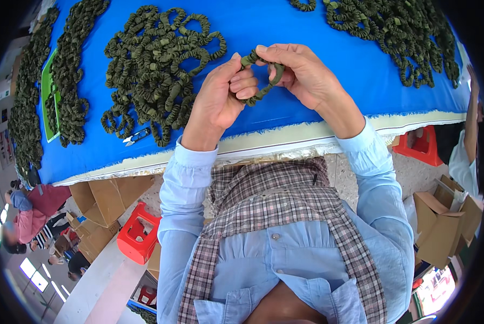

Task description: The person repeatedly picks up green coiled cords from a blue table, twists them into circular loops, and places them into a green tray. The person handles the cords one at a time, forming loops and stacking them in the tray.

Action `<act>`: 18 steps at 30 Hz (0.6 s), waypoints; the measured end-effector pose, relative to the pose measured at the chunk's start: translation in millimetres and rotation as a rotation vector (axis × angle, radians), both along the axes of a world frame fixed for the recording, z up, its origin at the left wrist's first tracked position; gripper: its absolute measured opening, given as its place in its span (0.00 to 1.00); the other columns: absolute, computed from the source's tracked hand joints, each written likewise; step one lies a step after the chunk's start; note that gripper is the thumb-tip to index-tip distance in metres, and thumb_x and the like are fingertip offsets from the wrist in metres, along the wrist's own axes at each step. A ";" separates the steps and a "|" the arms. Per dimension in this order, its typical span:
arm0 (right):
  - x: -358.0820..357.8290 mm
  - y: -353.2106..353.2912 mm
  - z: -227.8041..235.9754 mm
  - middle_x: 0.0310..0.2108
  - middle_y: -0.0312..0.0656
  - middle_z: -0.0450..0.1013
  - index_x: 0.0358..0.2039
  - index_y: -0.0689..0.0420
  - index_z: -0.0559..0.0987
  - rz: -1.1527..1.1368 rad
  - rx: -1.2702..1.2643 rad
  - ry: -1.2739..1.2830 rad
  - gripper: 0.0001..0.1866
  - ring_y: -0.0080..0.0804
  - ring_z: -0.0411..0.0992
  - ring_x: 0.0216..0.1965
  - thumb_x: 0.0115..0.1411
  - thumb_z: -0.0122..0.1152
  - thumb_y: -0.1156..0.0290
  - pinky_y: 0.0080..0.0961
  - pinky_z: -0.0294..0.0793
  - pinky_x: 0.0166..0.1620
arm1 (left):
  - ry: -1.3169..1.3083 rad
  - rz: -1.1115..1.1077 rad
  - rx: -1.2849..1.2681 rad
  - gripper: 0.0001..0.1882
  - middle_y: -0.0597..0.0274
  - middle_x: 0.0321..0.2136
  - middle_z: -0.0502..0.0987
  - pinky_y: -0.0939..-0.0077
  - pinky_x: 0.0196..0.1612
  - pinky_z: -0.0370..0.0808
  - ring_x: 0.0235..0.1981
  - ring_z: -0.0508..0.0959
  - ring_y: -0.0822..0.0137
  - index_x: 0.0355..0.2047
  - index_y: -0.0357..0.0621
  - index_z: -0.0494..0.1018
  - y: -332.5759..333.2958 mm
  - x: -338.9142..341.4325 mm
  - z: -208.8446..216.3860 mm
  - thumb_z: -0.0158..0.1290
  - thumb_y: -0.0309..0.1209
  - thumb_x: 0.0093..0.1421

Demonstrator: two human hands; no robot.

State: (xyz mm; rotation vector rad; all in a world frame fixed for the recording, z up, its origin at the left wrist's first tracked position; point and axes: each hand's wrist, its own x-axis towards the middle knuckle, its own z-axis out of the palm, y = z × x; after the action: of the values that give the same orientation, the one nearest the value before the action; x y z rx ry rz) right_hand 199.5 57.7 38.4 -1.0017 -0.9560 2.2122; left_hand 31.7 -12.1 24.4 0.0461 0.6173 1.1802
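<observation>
Between my two hands, above the table's near edge, is a dark green fabric scrunchie [260,96], held up as a ring. My left hand [224,92] grips its left side, fingers curled in and thumb on top. On the other side my right hand [301,73] pinches it between thumb and fingers. A big heap of the same green scrunchies [150,70] lies just left of my left hand. Close to the heap's near edge rests a small pair of thread snips [137,136].
A blue cloth [285,124] covers the table. More scrunchies [398,38] are piled at the far right, and long rows [72,70] lie at left beside a green tray [49,102]. Red stools [138,232], cardboard boxes [441,221] and other people [31,210] are around.
</observation>
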 end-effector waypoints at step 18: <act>-3.4 1.6 1.7 0.34 0.33 0.72 0.49 0.60 0.72 0.190 0.244 0.011 0.22 0.20 0.69 0.38 0.62 0.60 0.57 0.17 0.68 0.46 | 0.522 0.135 0.253 0.10 0.65 0.26 0.67 0.76 0.33 0.68 0.28 0.68 0.72 0.39 0.41 0.67 -5.1 -2.5 7.7 0.45 0.36 0.69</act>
State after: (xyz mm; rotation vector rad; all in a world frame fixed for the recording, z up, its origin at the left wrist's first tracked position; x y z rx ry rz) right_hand 196.1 59.3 40.0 -0.8143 -1.3276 2.1799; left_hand 29.2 -17.2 32.0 0.5482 0.9337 1.3825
